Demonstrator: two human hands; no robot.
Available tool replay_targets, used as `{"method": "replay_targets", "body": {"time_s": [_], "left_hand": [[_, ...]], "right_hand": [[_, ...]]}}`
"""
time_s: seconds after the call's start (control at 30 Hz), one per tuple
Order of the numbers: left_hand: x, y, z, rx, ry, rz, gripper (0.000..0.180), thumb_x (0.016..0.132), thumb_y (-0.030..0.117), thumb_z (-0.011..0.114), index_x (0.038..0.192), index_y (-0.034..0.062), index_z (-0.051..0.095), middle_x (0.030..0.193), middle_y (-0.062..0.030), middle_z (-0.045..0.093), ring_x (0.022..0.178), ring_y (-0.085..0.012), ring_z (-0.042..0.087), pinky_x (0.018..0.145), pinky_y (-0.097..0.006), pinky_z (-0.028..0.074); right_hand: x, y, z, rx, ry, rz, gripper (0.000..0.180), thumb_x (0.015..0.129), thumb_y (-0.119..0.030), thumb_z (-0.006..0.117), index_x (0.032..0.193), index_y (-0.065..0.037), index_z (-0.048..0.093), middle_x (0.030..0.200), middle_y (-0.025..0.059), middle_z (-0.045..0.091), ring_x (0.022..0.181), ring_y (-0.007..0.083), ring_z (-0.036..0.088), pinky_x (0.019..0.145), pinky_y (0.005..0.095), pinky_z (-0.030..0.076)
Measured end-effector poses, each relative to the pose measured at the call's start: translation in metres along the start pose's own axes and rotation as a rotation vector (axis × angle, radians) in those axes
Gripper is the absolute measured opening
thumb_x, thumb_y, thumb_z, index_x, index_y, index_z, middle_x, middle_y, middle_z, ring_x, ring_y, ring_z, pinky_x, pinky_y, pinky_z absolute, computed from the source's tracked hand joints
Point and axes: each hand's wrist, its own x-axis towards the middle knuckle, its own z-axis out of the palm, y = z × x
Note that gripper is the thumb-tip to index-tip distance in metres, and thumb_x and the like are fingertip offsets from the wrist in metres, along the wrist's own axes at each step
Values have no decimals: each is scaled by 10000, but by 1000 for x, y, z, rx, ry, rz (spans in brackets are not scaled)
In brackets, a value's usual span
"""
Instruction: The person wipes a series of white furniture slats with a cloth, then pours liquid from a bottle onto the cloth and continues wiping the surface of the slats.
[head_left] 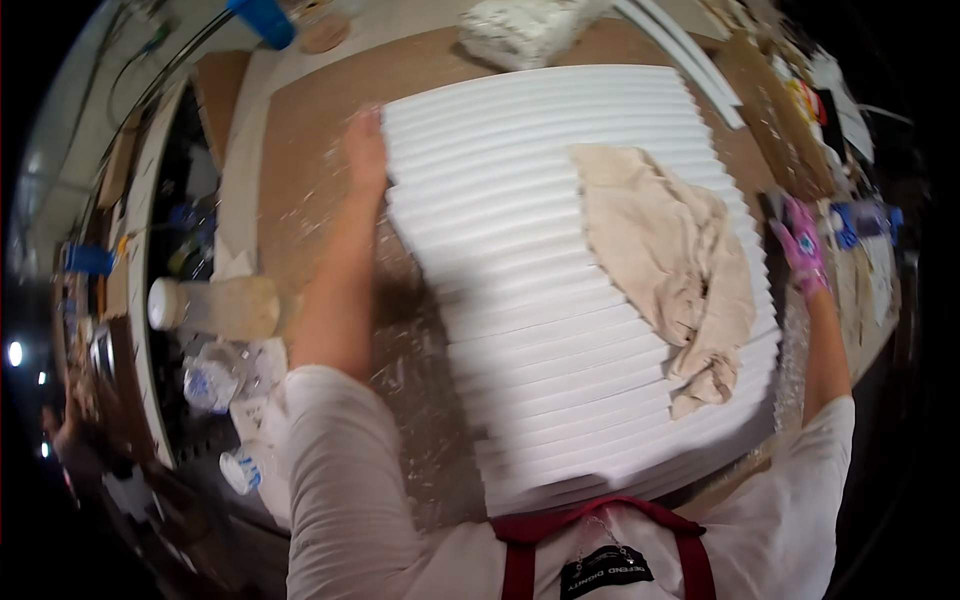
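Note:
A broad stack of white ridged strips (500, 230) lies in front of me, its long ridges running left to right. My bare left hand (368, 155) rests along the stack's far left edge, fingers stretched flat against the strip ends. A crumpled beige cloth (665, 260) is spread over the right half of the strips; neither hand touches it. Beyond the right edge is my right hand (803, 248) in a pink patterned glove. Its thumb and fingers close around a small dark object (774, 208), too unclear to name.
Brown board (310, 190) lies under the stack. To the left are a cloudy jar (220, 307), a clear plastic bottle (215, 378) and a white cup (240, 468). A plastic-wrapped bundle (520, 32) and white trim lengths (690, 65) lie at the far side; another bottle (865, 222) is at right.

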Motion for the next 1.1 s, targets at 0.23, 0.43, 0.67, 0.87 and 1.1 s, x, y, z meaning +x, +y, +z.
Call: {"method": "replay_targets", "body": {"time_s": [0.23, 0.43, 0.67, 0.87, 1.1], "left_hand": [[-11, 7, -24, -26, 46, 3, 296, 976, 197, 431, 1055, -4, 633, 1034, -202, 646, 970, -376, 604, 842, -415, 467], [-10, 21, -12, -141, 47, -69, 272, 970, 190, 432, 1012, 3, 625, 977, -216, 640, 930, -403, 591, 799, -426, 466], [-12, 24, -16, -161, 52, -56, 279, 969, 201, 424, 992, 4, 620, 959, -220, 636, 927, -401, 589, 797, -436, 462], [-3, -20, -1, -14, 99, 39, 383, 984, 279, 384, 1096, 16, 638, 1032, -216, 647, 1003, -401, 587, 863, -440, 464], [-4, -8, 10, -325, -91, 45, 350, 986, 276, 417, 1094, 24, 634, 1060, -201, 641, 996, -389, 593, 846, -420, 463]], "right_hand": [[-35, -271, -88, 273, -236, -570, 591, 841, -244, 615, 1369, -38, 446, 1410, 188, 430, 1321, 342, 393, 1117, 401, 304], [-61, -243, -75, 439, -254, -518, 587, 826, -308, 640, 1310, -15, 486, 1352, 209, 452, 1256, 387, 419, 1073, 470, 310], [-95, -180, -60, 127, -184, -232, 455, 874, -175, 604, 1281, 6, 512, 1298, 223, 504, 1200, 385, 480, 1018, 436, 393], [40, -377, -77, 621, -50, -789, 415, 861, -175, 646, 1251, -71, 552, 1217, 103, 588, 1147, 259, 560, 1004, 375, 447], [109, -416, 15, 464, 37, -838, 274, 868, -149, 593, 1138, -111, 620, 1132, 135, 608, 1076, 250, 563, 872, 347, 514]]}}
